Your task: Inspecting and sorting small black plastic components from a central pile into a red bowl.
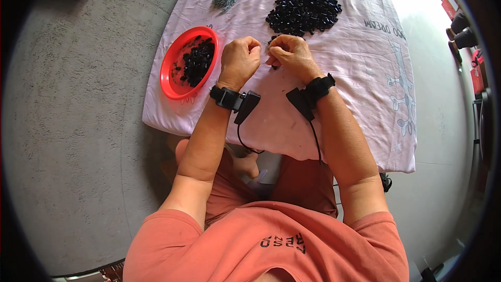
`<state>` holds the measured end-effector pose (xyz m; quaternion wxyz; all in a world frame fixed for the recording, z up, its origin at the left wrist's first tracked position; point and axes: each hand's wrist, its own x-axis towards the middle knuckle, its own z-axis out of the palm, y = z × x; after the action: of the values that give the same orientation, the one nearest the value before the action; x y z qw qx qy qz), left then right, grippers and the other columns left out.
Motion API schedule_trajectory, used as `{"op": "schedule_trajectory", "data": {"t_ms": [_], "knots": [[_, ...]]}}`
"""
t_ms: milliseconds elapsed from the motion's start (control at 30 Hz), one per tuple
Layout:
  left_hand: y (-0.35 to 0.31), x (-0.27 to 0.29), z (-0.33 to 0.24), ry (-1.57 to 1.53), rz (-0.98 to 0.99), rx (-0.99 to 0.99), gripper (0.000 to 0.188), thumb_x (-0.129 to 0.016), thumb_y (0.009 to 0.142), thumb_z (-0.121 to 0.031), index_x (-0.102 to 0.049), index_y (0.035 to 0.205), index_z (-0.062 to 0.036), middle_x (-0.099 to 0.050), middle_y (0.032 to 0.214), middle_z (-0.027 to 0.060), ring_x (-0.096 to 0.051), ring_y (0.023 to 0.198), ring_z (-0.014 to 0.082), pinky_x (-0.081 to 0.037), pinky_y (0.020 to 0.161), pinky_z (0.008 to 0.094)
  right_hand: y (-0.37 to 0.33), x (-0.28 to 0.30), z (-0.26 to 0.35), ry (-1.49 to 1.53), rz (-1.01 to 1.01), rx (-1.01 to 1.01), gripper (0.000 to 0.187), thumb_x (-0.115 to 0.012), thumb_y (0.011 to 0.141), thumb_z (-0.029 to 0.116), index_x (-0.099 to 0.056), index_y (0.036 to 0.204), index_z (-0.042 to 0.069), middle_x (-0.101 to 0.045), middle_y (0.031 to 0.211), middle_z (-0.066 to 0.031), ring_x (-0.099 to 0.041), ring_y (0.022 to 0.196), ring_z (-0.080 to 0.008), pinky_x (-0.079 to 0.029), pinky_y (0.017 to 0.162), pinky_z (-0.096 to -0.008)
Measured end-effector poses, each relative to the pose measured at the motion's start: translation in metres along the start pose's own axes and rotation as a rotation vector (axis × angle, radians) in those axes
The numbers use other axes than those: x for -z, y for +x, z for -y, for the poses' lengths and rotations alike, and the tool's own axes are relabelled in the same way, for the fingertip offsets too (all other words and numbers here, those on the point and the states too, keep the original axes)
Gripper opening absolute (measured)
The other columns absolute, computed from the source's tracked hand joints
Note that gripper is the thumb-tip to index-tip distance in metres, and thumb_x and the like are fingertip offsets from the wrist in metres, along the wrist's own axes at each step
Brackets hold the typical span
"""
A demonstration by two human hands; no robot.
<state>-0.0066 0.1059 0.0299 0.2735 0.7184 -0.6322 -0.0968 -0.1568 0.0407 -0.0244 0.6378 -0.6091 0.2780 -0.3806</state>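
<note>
We see a small black piece (pixel 275 67) just below the fingertips of the right hand (pixel 269 52); we cannot tell whether it is held or lies on the cloth (pixel 271 109). The right hand's thumb and fingers draw together, yet their tips are partly hidden, so we cannot tell what its grip is clamped on. The left hand (pixel 254 52) faces it, near but apart, its fingers curled inward; here too we cannot tell whether the grip is clamped on anything.

Just beyond the right hand we find a broad pile (pixel 302 9) of similar black pieces. Beside the left hand, on its left, stands a red bowl (pixel 168 84) with more black pieces gathered mostly toward its right side. Farther off, beyond the bowl, we note a small heap (pixel 226 0) of fine grey bits. All rest on the pink cloth, which covers the desk and bears grey print. On each wrist we observe a black band (pixel 225 98) with a cable. Around the desk we see grey floor (pixel 78 125).
</note>
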Motion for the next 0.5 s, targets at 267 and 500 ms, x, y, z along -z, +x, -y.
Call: {"op": "schedule_trajectory", "data": {"t_ms": [267, 500], "knots": [[-0.004, 0.002, -0.006, -0.298, -0.036, -0.066, 0.017, -0.063, 0.09, -0.009, -0.069, 0.101, 0.0018, -0.071, 0.085, 0.006, -0.065, 0.076, 0.0102, -0.052, 0.069, 0.0253, 0.001, -0.001, -0.005, 0.043, 0.012, 0.026, 0.014, -0.061, 0.091, 0.011, -0.064, 0.094, -0.002, -0.066, 0.083, -0.0059, -0.068, 0.072, -0.0129, -0.054, 0.064, -0.0237], [-0.001, 0.002, -0.002, -0.419, -0.115, -0.05, 0.01, -0.063, 0.088, -0.007, -0.068, 0.091, 0.0005, -0.07, 0.077, 0.0061, -0.065, 0.07, 0.0091, -0.051, 0.065, 0.0262, -0.001, -0.002, 0.003, 0.251, 0.074, 0.026, 0.016, -0.059, 0.095, 0.007, -0.065, 0.106, -0.003, -0.069, 0.096, -0.0097, -0.07, 0.082, -0.0153, -0.057, 0.072, -0.0248]]}}
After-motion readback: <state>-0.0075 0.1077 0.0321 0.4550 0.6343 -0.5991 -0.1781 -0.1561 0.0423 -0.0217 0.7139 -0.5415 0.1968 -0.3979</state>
